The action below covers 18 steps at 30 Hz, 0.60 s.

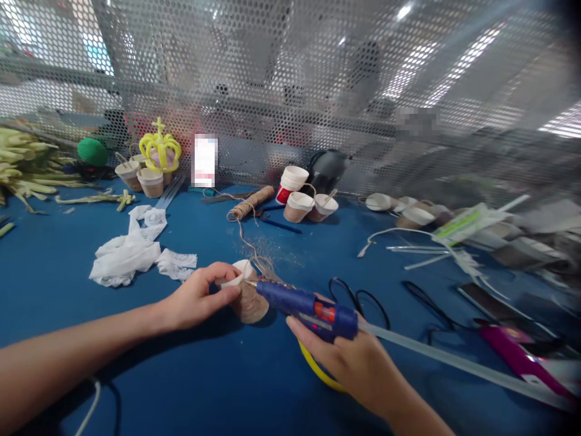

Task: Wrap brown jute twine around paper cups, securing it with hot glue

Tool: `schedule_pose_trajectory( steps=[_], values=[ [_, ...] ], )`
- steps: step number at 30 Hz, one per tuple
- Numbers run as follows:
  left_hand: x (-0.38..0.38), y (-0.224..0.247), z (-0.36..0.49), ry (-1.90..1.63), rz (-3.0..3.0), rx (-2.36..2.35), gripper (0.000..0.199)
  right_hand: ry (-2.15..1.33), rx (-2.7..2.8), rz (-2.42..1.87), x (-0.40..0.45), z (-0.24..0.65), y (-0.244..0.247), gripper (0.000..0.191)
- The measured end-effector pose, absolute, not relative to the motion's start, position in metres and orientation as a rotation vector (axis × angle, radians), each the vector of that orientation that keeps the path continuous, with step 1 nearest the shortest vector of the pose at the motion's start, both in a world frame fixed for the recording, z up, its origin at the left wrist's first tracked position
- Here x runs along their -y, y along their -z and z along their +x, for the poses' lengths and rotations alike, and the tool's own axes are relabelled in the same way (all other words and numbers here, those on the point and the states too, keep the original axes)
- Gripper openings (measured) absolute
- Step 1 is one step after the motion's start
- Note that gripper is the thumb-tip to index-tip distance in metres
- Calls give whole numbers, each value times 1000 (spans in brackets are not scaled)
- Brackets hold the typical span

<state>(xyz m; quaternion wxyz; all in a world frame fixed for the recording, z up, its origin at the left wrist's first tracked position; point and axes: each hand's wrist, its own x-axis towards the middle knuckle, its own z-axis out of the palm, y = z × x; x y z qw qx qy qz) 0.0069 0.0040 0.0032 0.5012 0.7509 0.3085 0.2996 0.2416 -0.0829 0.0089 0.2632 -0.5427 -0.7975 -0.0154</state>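
Note:
My left hand (202, 293) pinches the rim of a small paper cup (250, 303) wrapped in brown twine, which is tilted on its side just above the blue table. In my right hand (338, 357) is a blue hot glue gun (304, 307), gripped by its handle. Its metal nozzle meets the cup near the white rim, beside my left fingertips. A long translucent glue stick (454, 357) runs out of the back of the gun to the right. Loose twine (247, 239) trails from the cup back to a twine spool (252, 203).
Crumpled white fabric (124, 257) lies at the left. Behind it stand several twine-wrapped cups (150, 183), a yellow crown (160, 148) and a lit phone (204, 160). More cups (298, 207) stand mid-back. Glue sticks and a magenta item (517, 354) lie right. A perforated metal screen (272, 72) borders the table.

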Motion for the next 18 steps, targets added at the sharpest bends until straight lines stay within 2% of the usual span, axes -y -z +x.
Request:
schedule_pose_trajectory(
  steps=[6, 12, 18],
  values=[
    [-4, -4, 7, -727, 1825, -761, 19, -52, 2141, -1582, 81, 235, -20, 26],
    [-4, -4, 6, -735, 1813, -723, 16, -381, 2010, -1711, 81, 227, -35, 22],
    [-5, -4, 5, -710, 1799, -696, 16, -292, 2034, -1717, 81, 226, -38, 19]
  ],
)
